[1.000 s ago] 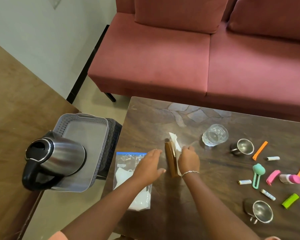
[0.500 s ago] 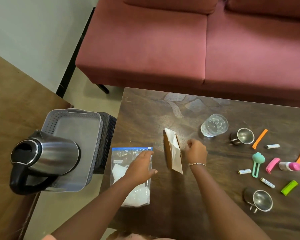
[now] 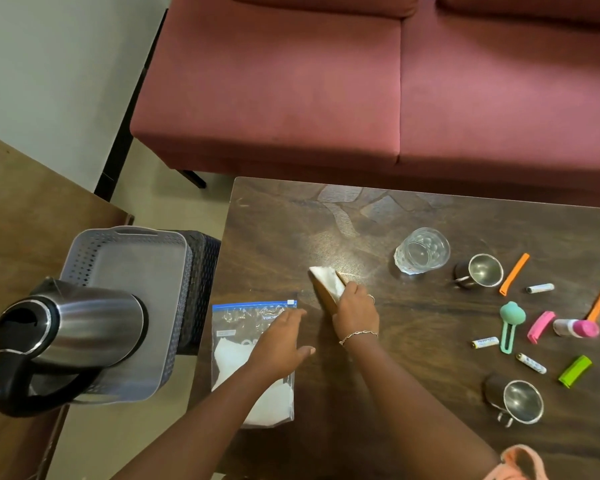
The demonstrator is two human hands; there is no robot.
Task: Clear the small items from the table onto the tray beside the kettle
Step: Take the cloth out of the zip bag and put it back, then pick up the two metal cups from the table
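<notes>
your right hand (image 3: 355,313) grips the brown holder (image 3: 324,301) on the counter (image 3: 291,230), well apart from the tray (image 3: 136,289). your left hand (image 3: 281,341) lies flat on the zip bag (image 3: 253,375). tilt the holder and its loose white napkin (image 3: 328,280) may slide out.

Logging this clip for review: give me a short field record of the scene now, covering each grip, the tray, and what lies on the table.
left grip: fingers straight, over the zip bag; contact unclear
right grip: fingers curled round the napkin holder; lifted or resting, cannot tell
tray: grey, beside the kettle; no small items in the part that shows
table, right side: glass, steel cups, clips, batteries
task state: nothing moved onto the tray yet
</notes>
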